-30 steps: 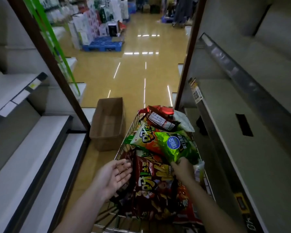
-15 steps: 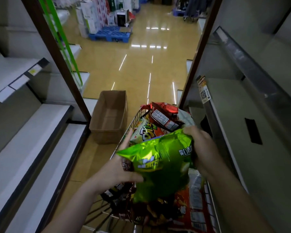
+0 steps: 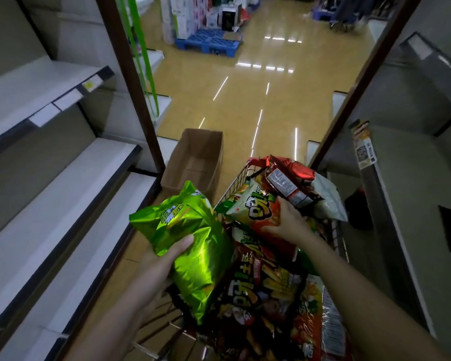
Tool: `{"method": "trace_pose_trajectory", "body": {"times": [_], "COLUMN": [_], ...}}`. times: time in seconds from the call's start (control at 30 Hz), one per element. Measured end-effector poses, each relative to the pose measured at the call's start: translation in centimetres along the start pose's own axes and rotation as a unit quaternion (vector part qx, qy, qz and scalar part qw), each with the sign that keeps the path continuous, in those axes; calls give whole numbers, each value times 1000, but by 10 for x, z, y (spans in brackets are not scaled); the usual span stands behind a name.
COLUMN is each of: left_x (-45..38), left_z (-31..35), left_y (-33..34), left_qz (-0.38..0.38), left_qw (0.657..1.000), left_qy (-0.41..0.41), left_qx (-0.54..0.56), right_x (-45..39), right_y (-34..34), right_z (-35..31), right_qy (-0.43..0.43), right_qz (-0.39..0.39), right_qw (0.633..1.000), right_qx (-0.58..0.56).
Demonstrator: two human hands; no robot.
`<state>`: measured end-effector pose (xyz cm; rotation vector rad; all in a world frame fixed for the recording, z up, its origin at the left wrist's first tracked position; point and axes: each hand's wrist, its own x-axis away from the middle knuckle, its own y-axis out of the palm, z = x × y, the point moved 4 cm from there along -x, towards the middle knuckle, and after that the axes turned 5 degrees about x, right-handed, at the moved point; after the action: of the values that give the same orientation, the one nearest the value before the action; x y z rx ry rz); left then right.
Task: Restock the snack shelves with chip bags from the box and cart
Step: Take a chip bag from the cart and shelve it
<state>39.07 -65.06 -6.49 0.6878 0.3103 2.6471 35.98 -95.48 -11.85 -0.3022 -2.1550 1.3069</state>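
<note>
Progress: early stage, by judgement; no bag visible yet on any shelf.
Done so far: green chip bag (image 3: 185, 246) lifted out of the cart (image 3: 235, 182), held above the cart's left edge, tilted.
Left to do: nearly everything; cart heaped with bags, shelves on both sides bare.
Left hand (image 3: 164, 259): grips the green chip bag from below, thumb curled over the front of the foil; other fingers hidden behind the bag, cannot tell how spread.
Right hand (image 3: 288, 222): rests on the orange-and-white bag (image 3: 253, 212) at the far part of the heap, thumb spread apart from the fingers, fingers bent round its right edge; looks like a grasp just beginning.
Other bags: dark red bag (image 3: 284, 183) on top at the far end, showing a white label; red-brown bags (image 3: 255, 290) with yellow letters below, near the body.
Box: cardboard box (image 3: 195, 160) on the floor, just beyond the cart on the left, open; no bag seen in the visible part of it.
Left shelves (image 3: 63, 194): pale boards with dark front edge, price labels on the upper one.
Right shelves (image 3: 401, 178): grey, dim, one label strip (image 3: 363, 147) at the far corner.
Floor (image 3: 245, 100): glossy yellow, lamp reflections in lines.
Room: store aisle, rather dark; far away a blue pallet (image 3: 208, 44) with stacked white cartons.
</note>
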Motion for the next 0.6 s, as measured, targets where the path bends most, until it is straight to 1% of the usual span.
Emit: {"method": "trace_pose_trajectory", "body": {"times": [0.07, 0.1, 0.17, 0.23, 0.27, 0.33, 0.4, 0.43, 0.53, 0.6], "left_x": [-1, -3, -4, -5, -5, -4, -4, -3, 5, 12], "left_z": [-1, -4, -8, -9, -9, -8, -6, -5, -1, 4], "left_y": [0, 1, -1, -5, -8, -14, -21, -23, -23, -23], "left_qz": [7, 9, 16, 21, 24, 33, 48, 44, 24, 17], "left_qw": [1000, 999, 998, 997, 996, 996, 996, 996, 995, 993], "left_qy": [-6, -15, -33, -46, -50, -45, -38, -34, -25, -14], "left_qx": [19, 32, 56, 66, 66, 67, 72, 74, 93, 118], "right_x": [-12, -17, -20, -17, -14, -5, 8, 16, 54, 85], "right_y": [11, 16, 23, 23, 18, 8, -6, -14, -41, -54], "right_z": [-1, -2, -4, -7, -8, -8, -10, -15, -48, -85], "right_qy": [1, 0, -5, -6, -3, -3, -22, -39, -104, -157], "right_qz": [-19, -14, 22, 73, 92, 99, 94, 84, 10, -72], "right_qw": [995, 992, 986, 982, 983, 991, 995, 991, 970, 942], "right_qx": [94, 128, 166, 176, 160, 89, -35, -94, -220, -289]}}
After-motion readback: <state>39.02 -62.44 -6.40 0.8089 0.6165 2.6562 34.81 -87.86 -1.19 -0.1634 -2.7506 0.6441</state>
